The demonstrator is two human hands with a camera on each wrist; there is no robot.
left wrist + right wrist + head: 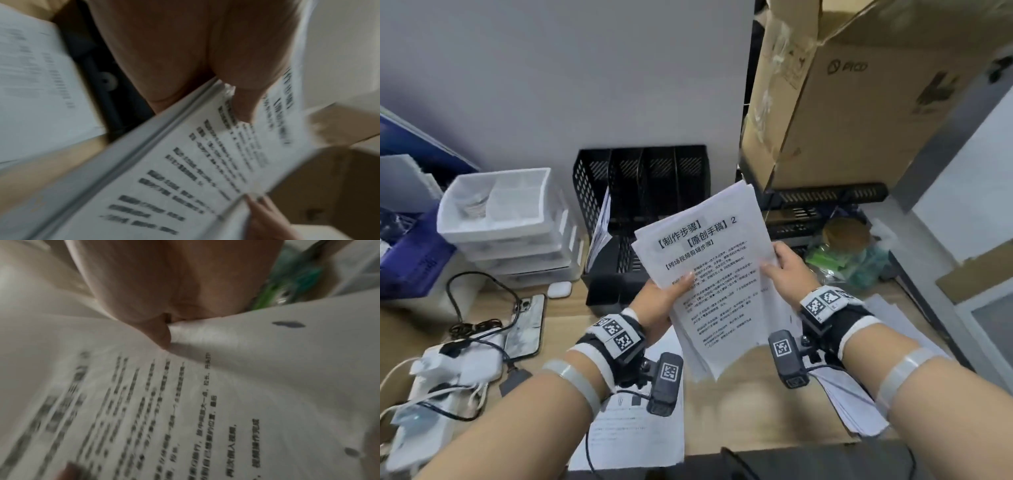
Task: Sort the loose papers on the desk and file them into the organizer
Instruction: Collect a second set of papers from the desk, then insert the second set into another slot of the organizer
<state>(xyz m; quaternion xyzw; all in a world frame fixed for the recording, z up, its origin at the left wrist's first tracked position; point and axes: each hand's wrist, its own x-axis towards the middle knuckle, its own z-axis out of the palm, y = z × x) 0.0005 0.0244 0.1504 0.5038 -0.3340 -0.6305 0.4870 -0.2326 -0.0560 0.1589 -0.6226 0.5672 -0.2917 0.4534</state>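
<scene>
A stack of white printed papers [717, 274] is held up above the desk in front of the black mesh organizer [640, 192]. My left hand [671, 291] pinches the stack's left edge, thumb on top. On the opposite edge my right hand [782, 265] pinches it, thumb on the top sheet. The left wrist view shows the thumb [242, 104] pressed on the blurred stack [185, 170]. In the right wrist view the thumb [162, 334] clamps the sheet [185, 402]. One sheaf of papers [599, 229] leans in the organizer's left slot. More loose sheets lie at the front [633, 431] and the right [859, 404].
White drawer units [510, 233] stand left of the organizer. A phone [525, 325], cables and a power strip [441, 383] crowd the left desk. A large cardboard box [859, 96] sits on a black rack at right, with a green bag [849, 257] below it.
</scene>
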